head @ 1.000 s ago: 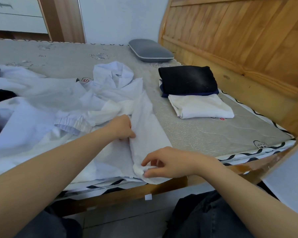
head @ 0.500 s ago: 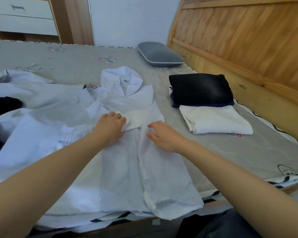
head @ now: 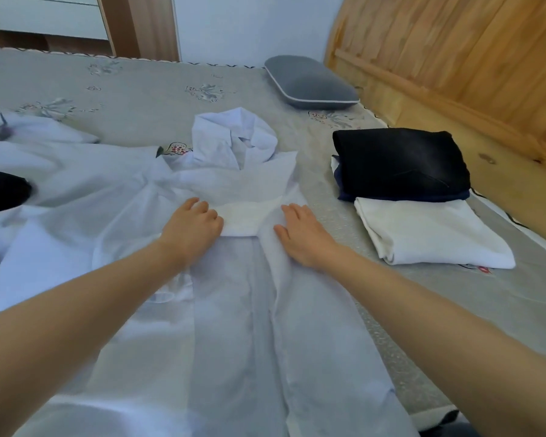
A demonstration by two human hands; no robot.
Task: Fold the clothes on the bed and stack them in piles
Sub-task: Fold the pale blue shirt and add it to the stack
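Our left hand point(head: 191, 230) and right hand point(head: 300, 233) lie flat, fingers relaxed, pressing the shirt point(head: 227, 310) on the bed point(head: 139, 86), gripping nothing.

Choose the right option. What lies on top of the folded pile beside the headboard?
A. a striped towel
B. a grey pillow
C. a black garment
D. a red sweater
C: a folded black garment lies on top of the pile, over a navy layer, with a folded white garment in front of it; the pillow lies apart, farther back.
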